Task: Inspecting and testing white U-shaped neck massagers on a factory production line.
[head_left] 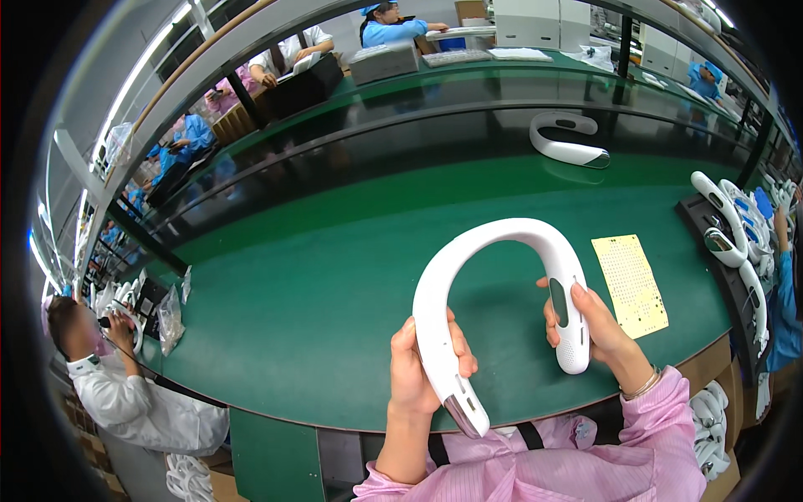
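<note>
A white U-shaped neck fan (493, 237) is held up over the green workbench, its curve pointing away from me and its two ends toward me. My left hand (416, 366) is wrapped round the left arm of the fan, above its silvery tip. Round the right arm, my right hand (595, 322) is closed, with the thumb beside a dark oval panel. Fingers of both hands show on the inner side of the curve. To the right of my right hand lies a yellow perforated sheet (631, 284).
Another white neck fan (569, 151) lies on the dark strip beyond the green bench (318, 326). At the right, a black tray (711, 243) holds several white neck fans. Plastic bags (170, 322) lie at the left edge, near a person in white (138, 410). Co-workers sit across the bench.
</note>
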{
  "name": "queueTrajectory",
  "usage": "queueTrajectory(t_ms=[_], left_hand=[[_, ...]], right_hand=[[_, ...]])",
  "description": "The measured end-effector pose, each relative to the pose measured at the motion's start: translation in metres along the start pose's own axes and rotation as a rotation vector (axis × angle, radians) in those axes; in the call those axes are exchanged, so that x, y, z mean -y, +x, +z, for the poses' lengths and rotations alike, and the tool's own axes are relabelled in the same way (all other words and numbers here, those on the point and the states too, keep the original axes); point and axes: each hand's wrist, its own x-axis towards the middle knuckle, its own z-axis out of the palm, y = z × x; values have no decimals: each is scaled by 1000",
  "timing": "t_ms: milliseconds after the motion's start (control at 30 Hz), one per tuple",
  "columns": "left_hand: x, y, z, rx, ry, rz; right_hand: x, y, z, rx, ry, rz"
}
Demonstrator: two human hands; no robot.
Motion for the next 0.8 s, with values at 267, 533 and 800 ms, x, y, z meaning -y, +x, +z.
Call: queueTrajectory(t_ms=[267,533,800], left_hand=[[23,2,47,-134,243,25],[30,2,84,-88,583,74],[31,2,85,-109,643,99]], right_hand=[[-12,15,-19,-125,65,37],[-11,20,-7,-124,29,112],[-13,20,-7,-120,26,120]])
